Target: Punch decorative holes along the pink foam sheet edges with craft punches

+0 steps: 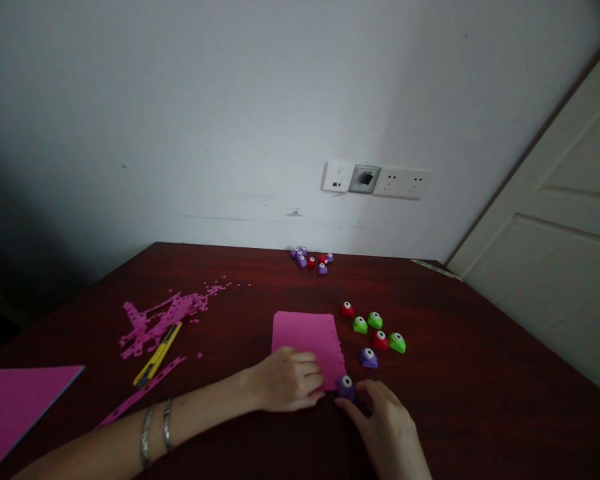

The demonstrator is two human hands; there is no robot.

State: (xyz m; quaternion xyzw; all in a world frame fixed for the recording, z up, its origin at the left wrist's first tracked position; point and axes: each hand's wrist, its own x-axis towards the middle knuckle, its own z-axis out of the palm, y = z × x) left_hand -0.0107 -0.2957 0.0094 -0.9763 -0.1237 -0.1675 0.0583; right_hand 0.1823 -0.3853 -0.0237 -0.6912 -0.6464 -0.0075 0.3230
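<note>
A square sheet of pink paper (306, 331) lies on the dark table, its right edge notched. My left hand (293, 380) rests on the lower part of the sheet, fingers curled together and pressing it down at the near edge. At the sheet's lower right corner is a small purple craft punch (346, 385) with a white round button. My right hand (383, 420) holds this punch between thumb and fingers; the punch's slot is hidden. Just beyond it sit another purple punch (369, 358), red punches (380, 340) and green punches (397, 343).
Pink paper scraps (175, 313) and tiny cut-outs lie to the left, beside a yellow utility knife (159, 353) and a punched strip (145, 392). A larger pink sheet (25, 400) is at far left. More punches (302, 261) stand near the wall (230, 133), below sockets (403, 183).
</note>
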